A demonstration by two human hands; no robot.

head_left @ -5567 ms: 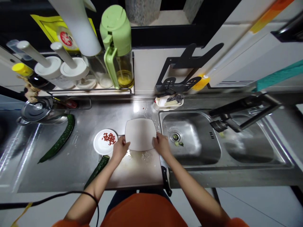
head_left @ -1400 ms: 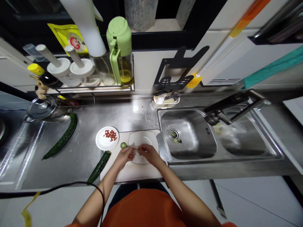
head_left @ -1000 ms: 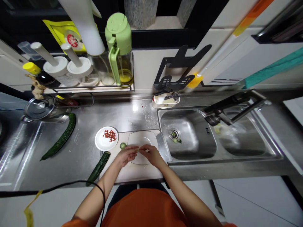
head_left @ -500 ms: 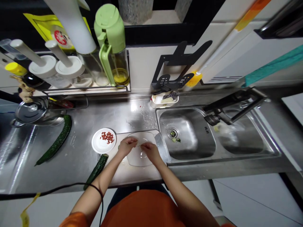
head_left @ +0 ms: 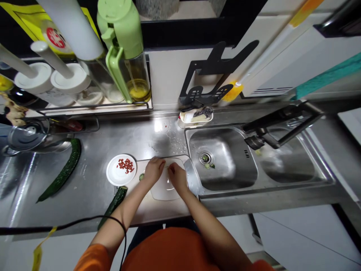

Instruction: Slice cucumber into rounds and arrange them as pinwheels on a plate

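My left hand [head_left: 153,170] and my right hand [head_left: 177,176] are close together over a square white plate [head_left: 165,189] lying on the pale cutting board [head_left: 149,209]. Both hands have their fingers curled down toward the plate's far side; what they pinch is hidden. A small green cucumber end [head_left: 141,176] lies just left of my left hand. A cut cucumber piece [head_left: 113,205] rests at the board's left edge. A round white saucer [head_left: 120,174] with red chopped bits sits left of the plate.
A whole cucumber [head_left: 59,177] lies on the steel counter at left, near a pot lid [head_left: 24,136]. The sink [head_left: 222,160] with faucet [head_left: 279,124] is at right. A rack with a green oil bottle [head_left: 125,49] and jars stands behind. A soap dish [head_left: 194,116] sits by the sink.
The plate was first held face down by both hands; now it lies face up on the board. Over the last second my hands moved to the plate's far side and came closer together.
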